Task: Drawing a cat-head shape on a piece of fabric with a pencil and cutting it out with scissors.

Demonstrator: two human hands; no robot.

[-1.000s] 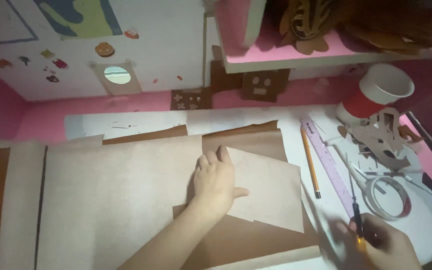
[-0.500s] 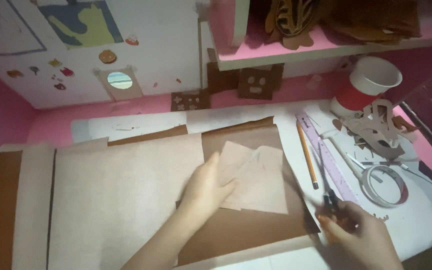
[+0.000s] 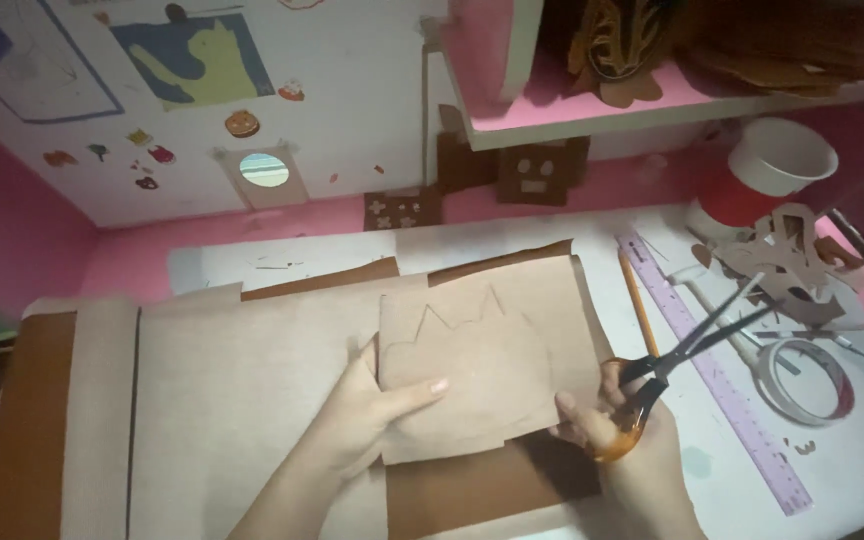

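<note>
Pink desk with white paper laid over it, pretty cluttered. Left hand [image 3: 357, 425] is pinching the left edge of a tan paper sheet [image 3: 482, 370], thumb on top, with a pencilled zigzag outline on it. Right hand [image 3: 617, 430] sits at the sheet's 4 o'clock corner, fingers closed through the orange handles of scissors [image 3: 672, 360], blades part open and pointing toward 2 o'clock, away from the sheet. Pencil [image 3: 638, 303] and purple ruler [image 3: 717, 375] lie at 3 o'clock, tape roll [image 3: 802, 380] beyond. Red-and-white cup [image 3: 767, 170] at 1 o'clock, can't tell what's inside.
</note>
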